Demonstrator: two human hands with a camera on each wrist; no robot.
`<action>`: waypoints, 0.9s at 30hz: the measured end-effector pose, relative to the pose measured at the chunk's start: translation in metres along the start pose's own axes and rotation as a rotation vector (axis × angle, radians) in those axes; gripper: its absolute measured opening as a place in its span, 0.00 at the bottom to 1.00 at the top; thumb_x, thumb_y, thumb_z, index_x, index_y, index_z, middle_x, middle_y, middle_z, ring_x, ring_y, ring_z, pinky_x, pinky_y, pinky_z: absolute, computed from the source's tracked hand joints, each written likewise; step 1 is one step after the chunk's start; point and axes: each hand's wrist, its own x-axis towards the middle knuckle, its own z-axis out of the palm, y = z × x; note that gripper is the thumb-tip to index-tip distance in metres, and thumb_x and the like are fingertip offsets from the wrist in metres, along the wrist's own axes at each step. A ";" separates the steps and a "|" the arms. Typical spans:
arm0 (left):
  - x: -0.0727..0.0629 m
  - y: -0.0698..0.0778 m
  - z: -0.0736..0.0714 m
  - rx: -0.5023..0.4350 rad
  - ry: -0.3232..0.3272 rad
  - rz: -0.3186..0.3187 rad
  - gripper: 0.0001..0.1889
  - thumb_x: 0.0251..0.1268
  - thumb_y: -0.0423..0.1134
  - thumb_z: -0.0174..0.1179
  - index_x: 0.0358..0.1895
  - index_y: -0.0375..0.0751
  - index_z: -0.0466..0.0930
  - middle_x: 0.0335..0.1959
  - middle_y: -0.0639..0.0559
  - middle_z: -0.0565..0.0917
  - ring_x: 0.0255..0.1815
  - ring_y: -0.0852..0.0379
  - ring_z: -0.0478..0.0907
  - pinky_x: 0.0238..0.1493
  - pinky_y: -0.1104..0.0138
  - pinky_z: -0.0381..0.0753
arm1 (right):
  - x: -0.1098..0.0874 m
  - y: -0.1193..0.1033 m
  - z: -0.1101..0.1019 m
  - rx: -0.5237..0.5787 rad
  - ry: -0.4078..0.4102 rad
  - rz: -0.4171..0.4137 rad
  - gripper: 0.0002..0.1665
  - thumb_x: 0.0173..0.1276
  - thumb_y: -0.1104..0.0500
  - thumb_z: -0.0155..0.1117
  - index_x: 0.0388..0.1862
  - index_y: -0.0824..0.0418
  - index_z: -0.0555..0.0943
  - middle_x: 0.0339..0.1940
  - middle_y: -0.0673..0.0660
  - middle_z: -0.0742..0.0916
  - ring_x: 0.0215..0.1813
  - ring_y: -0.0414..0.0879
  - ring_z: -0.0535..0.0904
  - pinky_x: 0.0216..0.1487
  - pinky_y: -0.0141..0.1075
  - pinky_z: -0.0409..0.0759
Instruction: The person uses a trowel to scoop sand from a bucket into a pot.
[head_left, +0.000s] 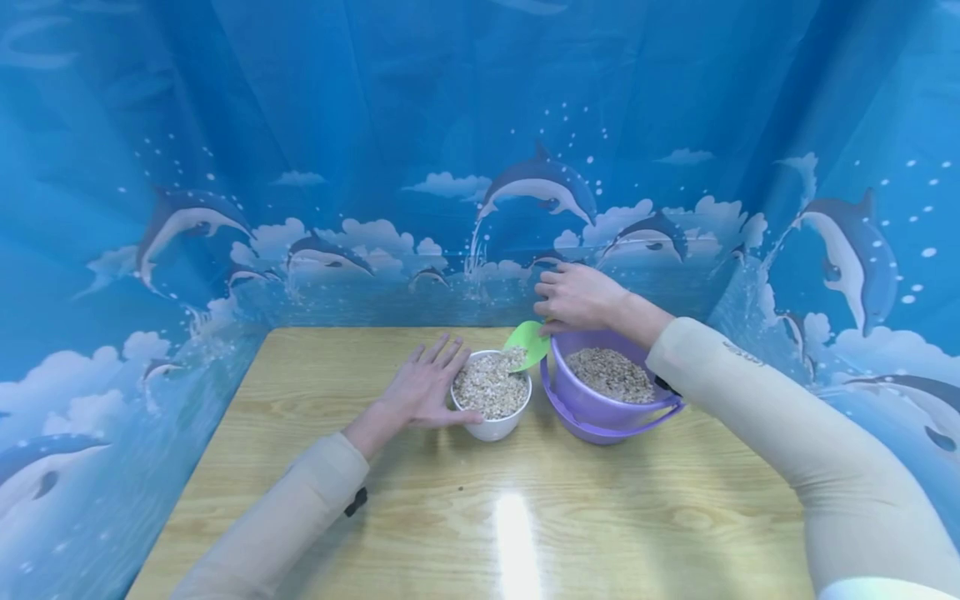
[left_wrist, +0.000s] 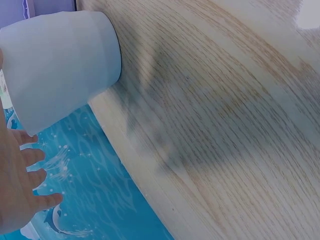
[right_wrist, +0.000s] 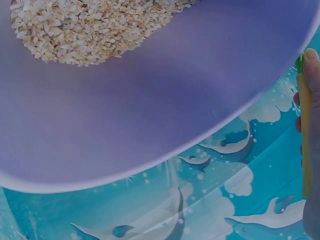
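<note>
My left hand (head_left: 427,387) touches the left side of a white bowl (head_left: 495,429), fingers spread and thumb along its near side. Coarse pale grains (head_left: 483,387) fill the bowl close to its rim. Over the bowl's right edge tilts a green toy shovel (head_left: 531,342), its blade tip at the grains, with some on it. My right hand (head_left: 581,296) grips the shovel's yellow handle (right_wrist: 305,135) above the far side of a purple bucket (head_left: 577,392). More grains (right_wrist: 95,30) lie inside that bucket.
The bucket's purple carrying handle (head_left: 630,432) hangs down around its front. Everything stands on a wooden table (head_left: 420,533). Behind and at the sides rises a blue curtain (head_left: 375,125) printed with dolphins, close behind the table's far edge.
</note>
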 end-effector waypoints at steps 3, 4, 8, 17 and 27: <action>0.001 0.000 -0.001 0.001 -0.003 -0.005 0.65 0.58 0.88 0.46 0.87 0.42 0.47 0.88 0.39 0.48 0.89 0.35 0.47 0.86 0.37 0.55 | 0.003 0.001 -0.004 -0.014 -0.016 -0.015 0.27 0.73 0.31 0.63 0.42 0.52 0.89 0.42 0.53 0.89 0.49 0.50 0.82 0.57 0.47 0.86; 0.001 0.001 -0.001 0.001 -0.004 -0.006 0.65 0.58 0.87 0.47 0.87 0.42 0.47 0.88 0.39 0.48 0.89 0.35 0.47 0.86 0.37 0.55 | 0.003 0.001 -0.005 -0.020 -0.022 -0.020 0.27 0.73 0.31 0.63 0.43 0.52 0.89 0.43 0.53 0.90 0.50 0.50 0.82 0.60 0.48 0.86; 0.000 0.001 -0.001 0.004 -0.014 -0.011 0.65 0.58 0.87 0.48 0.87 0.42 0.47 0.88 0.40 0.48 0.90 0.36 0.47 0.86 0.38 0.56 | 0.005 0.000 -0.011 -0.054 -0.049 -0.045 0.27 0.73 0.31 0.62 0.46 0.51 0.89 0.46 0.54 0.90 0.53 0.51 0.83 0.61 0.48 0.85; 0.001 0.002 -0.003 -0.008 -0.027 -0.017 0.64 0.59 0.85 0.51 0.87 0.42 0.47 0.89 0.40 0.47 0.90 0.36 0.46 0.86 0.37 0.55 | 0.007 -0.005 -0.022 -0.128 -0.061 -0.083 0.28 0.73 0.29 0.61 0.47 0.50 0.89 0.48 0.53 0.91 0.52 0.49 0.83 0.48 0.41 0.81; 0.000 0.003 -0.004 0.001 -0.013 -0.007 0.64 0.59 0.86 0.48 0.86 0.41 0.49 0.88 0.39 0.50 0.89 0.36 0.49 0.85 0.37 0.59 | 0.005 -0.008 -0.029 -0.174 -0.031 -0.099 0.28 0.72 0.29 0.62 0.46 0.48 0.89 0.50 0.52 0.92 0.52 0.48 0.84 0.48 0.40 0.81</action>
